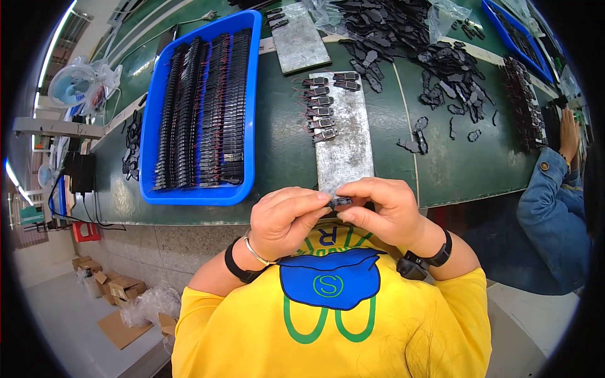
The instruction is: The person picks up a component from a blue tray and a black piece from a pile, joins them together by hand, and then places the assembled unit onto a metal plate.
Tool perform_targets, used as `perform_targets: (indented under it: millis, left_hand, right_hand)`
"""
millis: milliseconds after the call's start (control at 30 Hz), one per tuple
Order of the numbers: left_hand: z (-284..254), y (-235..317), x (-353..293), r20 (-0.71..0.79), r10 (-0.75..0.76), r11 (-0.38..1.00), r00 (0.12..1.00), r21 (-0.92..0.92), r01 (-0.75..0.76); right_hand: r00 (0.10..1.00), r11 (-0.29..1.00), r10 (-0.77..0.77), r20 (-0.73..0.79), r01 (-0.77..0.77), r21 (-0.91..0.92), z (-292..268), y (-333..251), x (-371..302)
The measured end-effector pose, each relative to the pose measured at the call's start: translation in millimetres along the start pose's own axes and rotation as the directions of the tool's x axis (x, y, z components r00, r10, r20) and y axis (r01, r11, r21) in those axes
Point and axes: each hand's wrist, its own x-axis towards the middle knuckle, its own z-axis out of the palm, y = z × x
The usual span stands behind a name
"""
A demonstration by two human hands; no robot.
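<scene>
Close to my chest, at the near edge of the green table, my left hand [283, 214] and my right hand [387, 211] meet over a small flat black part [341, 202]. Both hands pinch it between thumb and fingertips, which cover much of it. It resembles the small black modules with thin red wires [320, 111] lying in a column on a grey metal plate [343, 148] just beyond my hands. A couple more modules [346, 80] lie at that plate's far end.
To the left stands a blue tray [145, 157] packed with rows of black modules. Another metal plate [299, 44] lies farther back. Black die-cut pieces [384, 28] are heaped at the far right. A co-worker's hand [569, 135] is beside a module row [524, 104].
</scene>
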Motion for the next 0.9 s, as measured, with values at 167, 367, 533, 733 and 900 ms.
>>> perform_targets:
  millis: [167,367,533,733,900]
  left_hand:
    - [0.2,-2.5,3.4,0.016,0.097,0.995,0.995,-0.009,-0.097]
    - [-0.7,0.5,6.3,0.048,0.104,0.994,0.993,-0.027,-0.103]
    - [-1.7,6.5,6.7,0.094,-0.14,0.968,0.986,-0.195,0.157]
    - [-3.5,-1.7,11.3,0.135,0.069,0.99,0.988,-0.132,-0.051]
    - [-5.7,-3.2,9.3,0.156,0.053,0.976,0.986,-0.216,-0.018]
  right_hand:
    - [0.991,0.987,-0.137,-0.012,0.135,-0.082,-1.4,3.0,1.7]
    - [0.949,0.934,-0.316,-0.013,0.309,-0.18,-0.8,6.5,3.6]
    - [0.956,0.943,-0.292,-0.007,0.287,-0.17,-2.8,7.3,0.3]
    - [0.953,0.938,-0.304,-0.008,0.298,-0.178,-1.0,8.3,-2.4]
    - [0.977,0.974,-0.211,0.032,0.213,-0.08,-1.4,5.5,-4.8]
